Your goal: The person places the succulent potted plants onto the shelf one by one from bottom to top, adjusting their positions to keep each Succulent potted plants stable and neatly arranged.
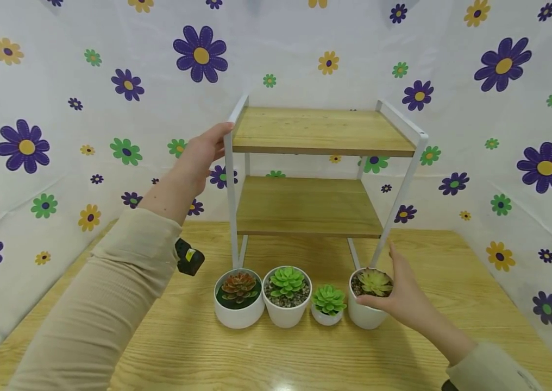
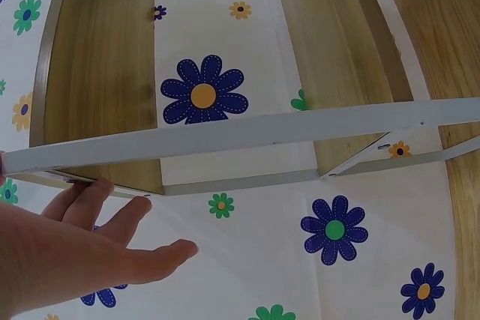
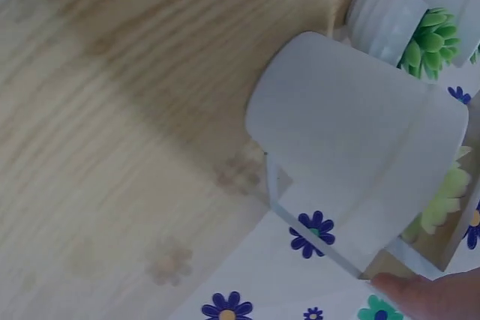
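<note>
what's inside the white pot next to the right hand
A yellowish-green succulent sits in the white pot, with brown gravelly filling showing beside it. Whatever lies beneath the succulent and filling is covered and cannot be seen.

White flower-printed walls (image 1: 276,49) around a glossy wood-grain tabletop (image 1: 198,347)
</note>
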Action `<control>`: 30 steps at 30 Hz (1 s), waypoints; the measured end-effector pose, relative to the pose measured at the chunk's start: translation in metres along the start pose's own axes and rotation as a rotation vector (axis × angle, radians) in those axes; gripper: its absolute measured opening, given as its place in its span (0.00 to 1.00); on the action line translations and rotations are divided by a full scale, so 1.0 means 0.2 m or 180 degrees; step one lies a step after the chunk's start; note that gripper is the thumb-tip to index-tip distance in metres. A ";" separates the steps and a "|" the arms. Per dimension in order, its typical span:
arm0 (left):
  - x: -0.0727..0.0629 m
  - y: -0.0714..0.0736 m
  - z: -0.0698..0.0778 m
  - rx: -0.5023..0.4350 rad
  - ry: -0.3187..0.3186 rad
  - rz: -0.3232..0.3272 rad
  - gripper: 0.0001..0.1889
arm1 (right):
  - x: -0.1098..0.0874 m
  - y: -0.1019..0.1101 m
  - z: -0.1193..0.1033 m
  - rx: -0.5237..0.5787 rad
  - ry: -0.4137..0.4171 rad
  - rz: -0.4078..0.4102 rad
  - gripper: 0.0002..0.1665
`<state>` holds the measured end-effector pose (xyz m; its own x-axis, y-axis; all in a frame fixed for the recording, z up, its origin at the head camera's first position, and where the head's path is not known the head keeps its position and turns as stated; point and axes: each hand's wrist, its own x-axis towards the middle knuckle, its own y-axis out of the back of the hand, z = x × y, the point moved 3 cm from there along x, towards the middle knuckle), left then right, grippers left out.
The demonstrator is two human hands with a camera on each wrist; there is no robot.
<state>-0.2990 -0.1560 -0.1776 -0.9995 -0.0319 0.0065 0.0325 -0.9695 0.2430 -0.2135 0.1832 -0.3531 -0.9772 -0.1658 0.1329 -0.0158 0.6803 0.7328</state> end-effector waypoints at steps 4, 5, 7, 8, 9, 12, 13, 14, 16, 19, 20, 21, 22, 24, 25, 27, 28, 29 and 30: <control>0.00 0.00 0.00 -0.0013 -0.0016 0.0012 0.29 | -0.01 -0.01 0.05 0.0129 0.0023 -0.0017 0.76; 0.00 0.01 0.00 -0.0027 -0.0011 0.0010 0.28 | -0.01 -0.01 0.06 0.0153 0.0026 -0.0034 0.76; 0.00 0.01 0.00 -0.0053 0.0004 0.0011 0.28 | -0.02 -0.01 0.09 0.0191 -0.0002 -0.0082 0.77; 0.00 0.01 0.00 -0.0067 0.0010 0.0007 0.28 | -0.02 -0.02 0.10 0.0211 -0.0021 -0.0107 0.77; 0.00 0.00 0.00 -0.0071 0.0019 0.0005 0.27 | -0.02 -0.02 0.11 0.0218 -0.0045 -0.0134 0.77; 0.00 0.00 0.00 -0.0083 0.0017 -0.0014 0.27 | -0.03 -0.04 0.15 0.0322 -0.0142 -0.0212 0.78; 0.00 0.00 0.00 -0.0091 0.0014 -0.0020 0.28 | -0.03 -0.05 0.16 0.0366 -0.0162 -0.0231 0.78; 0.00 0.00 0.00 -0.0099 0.0012 -0.0022 0.28 | -0.03 -0.06 0.17 0.0408 -0.0176 -0.0243 0.78; 0.00 0.00 0.00 -0.0122 0.0008 -0.0035 0.28 | -0.04 -0.07 0.19 0.0490 -0.0178 -0.0254 0.78; 0.00 0.00 0.00 -0.0140 0.0011 -0.0052 0.28 | -0.05 -0.08 0.20 0.0597 -0.0187 -0.0271 0.77; 0.00 0.00 0.00 -0.0138 0.0008 -0.0056 0.28 | -0.05 -0.09 0.21 0.0636 -0.0202 -0.0275 0.76; 0.00 0.00 0.00 -0.0139 0.0005 -0.0059 0.28 | -0.05 -0.09 0.21 0.0668 -0.0222 -0.0278 0.76; 0.00 0.00 0.00 -0.0137 0.0003 -0.0059 0.28 | -0.05 -0.10 0.22 0.0705 -0.0249 -0.0291 0.75; 0.00 0.01 0.00 -0.0137 0.0002 -0.0058 0.28 | -0.05 -0.11 0.23 0.0757 -0.0295 -0.0317 0.73; 0.00 0.01 0.00 -0.0140 0.0005 -0.0060 0.28 | -0.05 -0.12 0.23 0.0770 -0.0319 -0.0319 0.72; 0.00 0.01 0.00 -0.0136 0.0012 -0.0063 0.28 | -0.04 -0.13 0.24 0.0776 -0.0362 -0.0345 0.71; 0.00 0.01 0.00 -0.0139 0.0019 -0.0064 0.28 | -0.04 -0.13 0.25 0.0773 -0.0374 -0.0355 0.71; 0.00 0.01 0.00 -0.0143 0.0025 -0.0067 0.28 | -0.04 -0.13 0.25 0.0772 -0.0396 -0.0354 0.70; 0.00 0.01 0.00 -0.0145 0.0030 -0.0068 0.28 | -0.04 -0.14 0.25 0.0768 -0.0421 -0.0350 0.69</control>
<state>-0.2984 -0.1573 -0.1772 -0.9999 -0.0132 -0.0074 0.0115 -0.9800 0.1985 -0.2155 0.2016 -0.4073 -0.9857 -0.1642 -0.0383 -0.1576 0.8161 0.5560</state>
